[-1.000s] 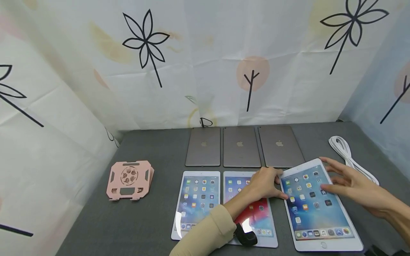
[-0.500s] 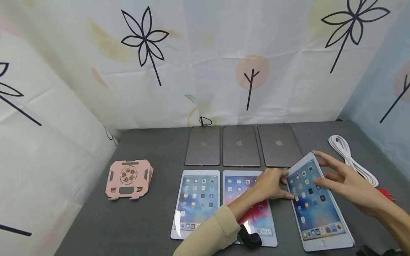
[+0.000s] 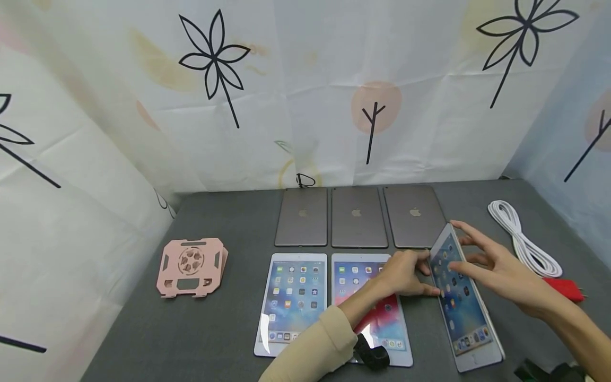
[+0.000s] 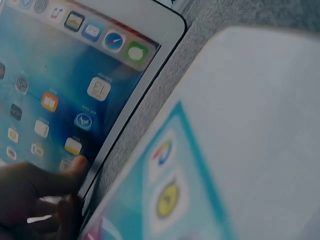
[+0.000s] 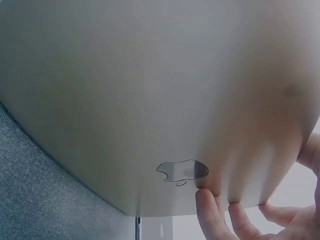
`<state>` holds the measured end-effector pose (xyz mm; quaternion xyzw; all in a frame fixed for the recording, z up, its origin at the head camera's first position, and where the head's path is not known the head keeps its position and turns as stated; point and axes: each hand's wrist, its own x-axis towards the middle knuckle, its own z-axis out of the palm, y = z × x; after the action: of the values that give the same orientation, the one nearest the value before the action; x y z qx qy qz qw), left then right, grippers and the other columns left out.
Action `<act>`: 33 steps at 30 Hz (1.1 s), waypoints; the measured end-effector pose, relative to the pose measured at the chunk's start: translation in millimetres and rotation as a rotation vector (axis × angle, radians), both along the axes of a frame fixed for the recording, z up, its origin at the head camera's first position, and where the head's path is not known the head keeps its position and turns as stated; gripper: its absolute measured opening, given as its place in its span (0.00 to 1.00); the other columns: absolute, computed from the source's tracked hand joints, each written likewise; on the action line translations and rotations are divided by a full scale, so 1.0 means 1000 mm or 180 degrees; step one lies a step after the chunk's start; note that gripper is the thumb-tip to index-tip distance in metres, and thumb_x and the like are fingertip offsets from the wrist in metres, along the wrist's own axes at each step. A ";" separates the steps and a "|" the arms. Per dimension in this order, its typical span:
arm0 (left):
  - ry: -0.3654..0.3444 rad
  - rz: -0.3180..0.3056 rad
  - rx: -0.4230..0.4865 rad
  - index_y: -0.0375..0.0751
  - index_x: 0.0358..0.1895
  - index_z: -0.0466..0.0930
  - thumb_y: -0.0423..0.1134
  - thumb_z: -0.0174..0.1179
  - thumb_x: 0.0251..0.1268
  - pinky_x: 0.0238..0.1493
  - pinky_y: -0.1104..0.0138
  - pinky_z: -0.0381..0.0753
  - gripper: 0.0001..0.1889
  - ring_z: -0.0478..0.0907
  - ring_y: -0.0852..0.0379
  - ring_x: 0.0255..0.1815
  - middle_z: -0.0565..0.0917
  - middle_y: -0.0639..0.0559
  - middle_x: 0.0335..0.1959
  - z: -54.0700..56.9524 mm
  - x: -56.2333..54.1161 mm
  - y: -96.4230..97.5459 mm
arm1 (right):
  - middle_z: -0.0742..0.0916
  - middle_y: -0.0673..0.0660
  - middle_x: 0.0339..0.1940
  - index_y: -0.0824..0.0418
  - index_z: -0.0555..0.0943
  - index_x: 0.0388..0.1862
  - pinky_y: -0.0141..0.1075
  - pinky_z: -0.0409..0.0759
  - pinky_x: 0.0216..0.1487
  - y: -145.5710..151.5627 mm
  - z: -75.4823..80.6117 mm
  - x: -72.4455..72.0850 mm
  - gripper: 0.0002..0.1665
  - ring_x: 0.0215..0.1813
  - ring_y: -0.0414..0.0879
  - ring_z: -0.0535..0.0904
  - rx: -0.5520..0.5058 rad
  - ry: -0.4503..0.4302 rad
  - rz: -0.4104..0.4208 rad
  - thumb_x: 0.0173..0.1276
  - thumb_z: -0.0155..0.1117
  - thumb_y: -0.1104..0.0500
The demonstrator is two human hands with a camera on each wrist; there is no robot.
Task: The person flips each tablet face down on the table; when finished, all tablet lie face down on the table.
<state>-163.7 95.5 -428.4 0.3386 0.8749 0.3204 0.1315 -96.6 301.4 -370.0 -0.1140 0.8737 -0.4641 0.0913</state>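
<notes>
A white-framed tablet (image 3: 460, 302) is tipped up on its left long side in the head view, its lit screen facing left. My left hand (image 3: 406, 273) pinches that left edge; in the left wrist view its thumb (image 4: 75, 170) lies on the frame by the screen. At the upper right edge my right hand (image 3: 496, 273) holds the tablet, thumb over the screen side and fingers behind. The right wrist view has the tablet's plain back (image 5: 125, 100) with an apple logo, several fingertips (image 5: 207, 205) against it.
Two lit tablets, one left (image 3: 293, 302) and one middle (image 3: 348, 276), lie flat under or beside my left forearm. Behind them are three grey tablets (image 3: 355, 228) face down. A pink stand (image 3: 191, 268), coiled white cable (image 3: 520, 239) and red charger plug (image 3: 565, 289) flank them.
The held tablet has turned steeper, its right side rising and swinging left with my right hand. The red plug has come into view. My left hand has shifted slightly right.
</notes>
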 end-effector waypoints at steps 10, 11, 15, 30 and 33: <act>-0.2335 -0.0172 0.1515 0.68 0.80 0.53 0.45 0.57 0.78 0.45 0.63 0.88 0.34 0.90 0.57 0.37 0.75 0.57 0.59 0.023 -0.008 -0.019 | 0.58 0.75 0.77 0.43 0.34 0.86 0.60 0.80 0.47 -0.006 0.000 0.000 0.48 0.67 0.78 0.70 0.0038 -0.0291 0.0045 0.83 0.52 0.54; -0.2398 -0.0197 0.1589 0.69 0.80 0.53 0.46 0.55 0.79 0.45 0.61 0.89 0.33 0.90 0.56 0.37 0.74 0.57 0.59 0.026 -0.008 -0.019 | 0.57 0.75 0.78 0.45 0.33 0.86 0.61 0.80 0.47 -0.006 -0.001 0.000 0.47 0.69 0.80 0.67 0.0034 -0.0346 0.0079 0.83 0.50 0.54; -0.2343 -0.0195 0.1634 0.75 0.78 0.55 0.47 0.56 0.78 0.43 0.61 0.89 0.32 0.90 0.57 0.37 0.73 0.58 0.59 0.035 -0.006 -0.019 | 0.51 0.78 0.81 0.55 0.33 0.86 0.65 0.79 0.50 -0.007 -0.004 -0.002 0.45 0.72 0.83 0.61 0.0064 -0.0563 0.0193 0.85 0.46 0.51; -0.2457 -0.0146 0.1710 0.65 0.78 0.56 0.43 0.59 0.75 0.48 0.60 0.88 0.34 0.89 0.58 0.39 0.73 0.56 0.63 0.039 -0.005 -0.033 | 0.43 0.82 0.81 0.64 0.28 0.84 0.68 0.72 0.65 -0.001 -0.026 -0.010 0.47 0.78 0.83 0.45 -0.0192 -0.1407 0.0665 0.86 0.41 0.47; -0.2541 -0.0145 0.1740 0.63 0.76 0.58 0.42 0.59 0.75 0.50 0.60 0.88 0.31 0.87 0.58 0.43 0.73 0.55 0.63 0.037 -0.008 -0.040 | 0.49 0.80 0.81 0.60 0.31 0.85 0.70 0.71 0.62 -0.001 -0.032 -0.010 0.49 0.78 0.82 0.47 -0.0095 -0.1390 0.0663 0.83 0.49 0.48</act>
<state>-172.0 55.1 -391.9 0.2305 0.6321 0.6405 0.3702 -106.5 300.1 -402.4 -0.1019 0.8098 -0.4787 0.3237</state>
